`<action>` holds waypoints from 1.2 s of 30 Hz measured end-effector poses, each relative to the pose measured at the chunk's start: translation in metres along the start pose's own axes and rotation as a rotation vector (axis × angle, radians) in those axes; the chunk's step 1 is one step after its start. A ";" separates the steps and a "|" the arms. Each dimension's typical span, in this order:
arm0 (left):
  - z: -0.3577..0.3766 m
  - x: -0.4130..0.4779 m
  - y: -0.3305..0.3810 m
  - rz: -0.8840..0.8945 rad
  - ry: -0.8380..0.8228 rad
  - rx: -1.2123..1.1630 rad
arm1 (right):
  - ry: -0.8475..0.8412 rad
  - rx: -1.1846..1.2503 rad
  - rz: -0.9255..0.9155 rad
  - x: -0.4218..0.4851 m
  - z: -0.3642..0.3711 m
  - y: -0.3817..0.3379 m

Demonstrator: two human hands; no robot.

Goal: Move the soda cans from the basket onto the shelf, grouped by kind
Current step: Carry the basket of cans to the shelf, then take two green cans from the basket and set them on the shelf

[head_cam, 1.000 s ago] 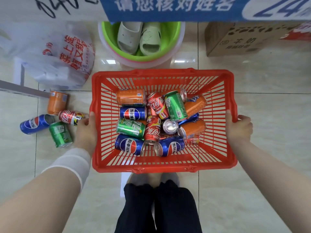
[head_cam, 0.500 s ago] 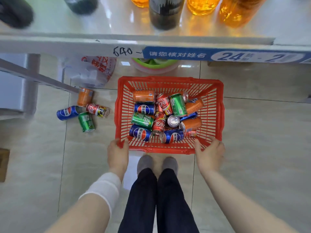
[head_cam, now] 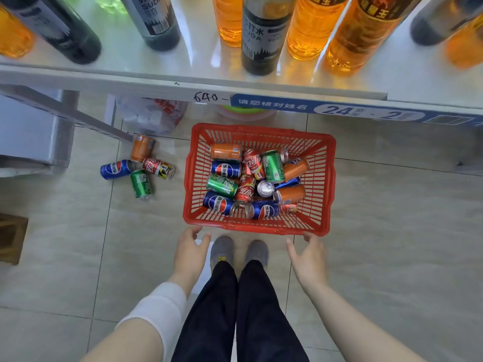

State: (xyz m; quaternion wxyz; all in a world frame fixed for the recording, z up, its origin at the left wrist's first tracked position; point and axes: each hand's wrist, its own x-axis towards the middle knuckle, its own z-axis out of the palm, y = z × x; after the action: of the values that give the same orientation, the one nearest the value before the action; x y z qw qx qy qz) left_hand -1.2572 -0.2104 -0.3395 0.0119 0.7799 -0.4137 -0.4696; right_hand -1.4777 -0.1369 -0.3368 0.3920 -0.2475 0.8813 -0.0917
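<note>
A red plastic basket (head_cam: 322, 184) stands on the tiled floor in front of my feet. Several soda cans lie jumbled in it: blue ones (head_cam: 225, 169), green ones (head_cam: 273, 166), red ones (head_cam: 245, 191) and orange ones (head_cam: 226, 152). My left hand (head_cam: 190, 250) hovers just below the basket's near left corner, fingers relaxed and empty. Beside the near right corner my right hand (head_cam: 308, 254) is spread, holding nothing. The white shelf (head_cam: 198, 61) runs across the top of the view.
Several tall bottles, orange (head_cam: 308, 27) and dark (head_cam: 261, 35), stand on the shelf. On the floor left of the basket lie loose cans: blue (head_cam: 115, 169), green (head_cam: 141, 184), red (head_cam: 158, 167) and orange (head_cam: 141, 148). A plastic bag (head_cam: 154, 116) sits under the shelf.
My hands have let go of the basket's sides and drawn back to its near edge. The view has risen, so the basket looks smaller and the shelf top with its bottles has come into sight.
</note>
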 end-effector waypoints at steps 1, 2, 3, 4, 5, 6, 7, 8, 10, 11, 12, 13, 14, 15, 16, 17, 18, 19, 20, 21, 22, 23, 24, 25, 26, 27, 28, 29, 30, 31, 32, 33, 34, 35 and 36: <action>-0.003 0.003 0.004 0.021 -0.005 0.004 | -0.012 0.007 -0.001 0.003 -0.002 0.001; -0.004 0.006 0.007 0.047 -0.013 0.007 | -0.028 0.014 -0.006 0.008 -0.004 0.001; -0.005 0.011 0.010 0.067 -0.024 0.012 | -0.052 0.021 -0.004 0.013 -0.005 0.001; -0.006 0.016 0.013 0.084 -0.036 0.017 | -0.075 0.026 -0.005 0.020 -0.006 0.001; -0.007 0.021 0.017 0.104 -0.051 0.026 | -0.096 0.024 -0.008 0.025 -0.006 -0.001; -0.007 0.026 0.020 0.128 -0.067 0.036 | -0.112 0.028 -0.014 0.030 -0.007 -0.003; -0.006 0.033 0.023 0.151 -0.086 0.054 | -0.128 0.043 -0.016 0.036 -0.007 -0.006; -0.003 0.041 0.025 0.170 -0.107 0.085 | -0.141 0.072 -0.020 0.044 -0.005 -0.008; 0.003 0.061 0.027 0.213 -0.155 0.154 | -0.183 0.137 -0.020 0.060 -0.001 -0.015; 0.008 0.076 0.026 0.243 -0.180 0.194 | -0.195 0.161 -0.031 0.072 0.006 -0.018; 0.015 0.094 0.027 0.295 -0.207 0.267 | -0.192 0.179 -0.052 0.086 0.013 -0.021; 0.021 0.112 0.026 0.359 -0.231 0.373 | -0.182 0.191 -0.069 0.102 0.020 -0.025; 0.028 0.132 0.025 0.416 -0.242 0.473 | -0.175 0.201 -0.081 0.118 0.030 -0.029; 0.035 0.152 0.025 0.464 -0.245 0.551 | -0.170 0.214 -0.090 0.135 0.039 -0.032; 0.042 0.170 0.024 0.497 -0.239 0.603 | -0.168 0.227 -0.103 0.151 0.048 -0.034; 0.049 0.187 0.023 0.524 -0.227 0.643 | -0.160 0.233 -0.113 0.168 0.057 -0.037; 0.056 0.204 0.022 0.563 -0.220 0.692 | -0.147 0.230 -0.122 0.186 0.066 -0.038; 0.063 0.221 0.023 0.612 -0.223 0.767 | -0.136 0.216 -0.129 0.203 0.074 -0.040; 0.070 0.237 0.023 0.661 -0.235 0.859 | -0.129 0.200 -0.135 0.219 0.082 -0.042; 0.076 0.250 0.023 0.703 -0.251 0.949 | -0.120 0.187 -0.145 0.233 0.089 -0.043; 0.080 0.261 0.023 0.736 -0.268 1.018 | -0.107 0.175 -0.161 0.246 0.095 -0.044; 0.084 0.270 0.023 0.760 -0.284 1.072 | -0.093 0.155 -0.178 0.258 0.100 -0.046; 0.088 0.278 0.022 0.778 -0.299 1.125 | -0.080 0.132 -0.195 0.267 0.105 -0.047; 0.090 0.285 0.021 0.796 -0.307 1.179 | -0.066 0.104 -0.205 0.276 0.110 -0.046; 0.093 0.290 0.020 0.809 -0.311 1.223 | -0.056 0.075 -0.205 0.283 0.114 -0.045; 0.094 0.294 0.018 0.813 -0.316 1.247 | -0.056 0.049 -0.198 0.287 0.118 -0.044; 0.096 0.297 0.017 0.809 -0.320 1.260 | -0.056 0.034 -0.198 0.290 0.121 -0.042; 0.097 0.300 0.016 0.805 -0.320 1.271 | -0.054 0.026 -0.202 0.293 0.124 -0.041; 0.098 0.302 0.015 0.805 -0.320 1.287 | -0.048 0.022 -0.209 0.295 0.127 -0.041; 0.099 0.303 0.015 0.809 -0.322 1.308 | -0.039 0.019 -0.211 0.296 0.129 -0.041; 0.101 0.305 0.015 0.815 -0.325 1.333 | -0.027 0.014 -0.210 0.298 0.131 -0.040; 0.103 0.307 0.016 0.819 -0.331 1.358 | -0.020 0.003 -0.209 0.299 0.133 -0.040; 0.105 0.309 0.018 0.822 -0.341 1.376 | -0.016 -0.001 -0.210 0.300 0.134 -0.040; 0.106 0.310 0.020 0.821 -0.355 1.387 | -0.014 -0.003 -0.205 0.300 0.136 -0.040; 0.107 0.311 0.022 0.818 -0.372 1.392 | -0.007 -0.006 -0.201 0.301 0.137 -0.041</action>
State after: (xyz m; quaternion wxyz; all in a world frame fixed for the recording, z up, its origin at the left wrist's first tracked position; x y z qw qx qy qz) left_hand -1.2831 -0.3892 -0.6150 -0.3724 0.3064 -0.8560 -0.1862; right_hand -1.5332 -0.3207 -0.6091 0.3831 -0.3363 0.8509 -0.1269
